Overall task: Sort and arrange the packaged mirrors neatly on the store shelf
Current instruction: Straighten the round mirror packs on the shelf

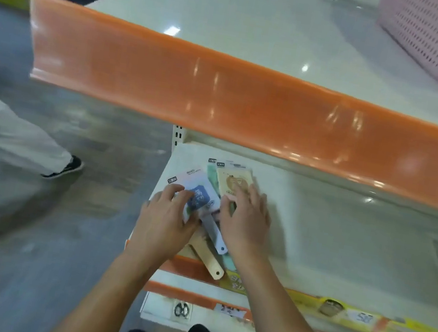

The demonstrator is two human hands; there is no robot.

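Two hands at packaged mirrors on a store shelf (pixel 320 211)

Left hand (pixel 171 216) grips the blue-labelled mirror (pixel 196 191); right hand (pixel 247 217) lies flat, fingers straight, on the beige mirror (pixel 234 181).

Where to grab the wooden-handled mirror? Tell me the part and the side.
Take the wooden handle near its rounded end, coming from the front of the shelf. It juts out over the shelf's front edge, bare and free, while the packaged head lies buried under the other mirrors, the left hand and the right hand.
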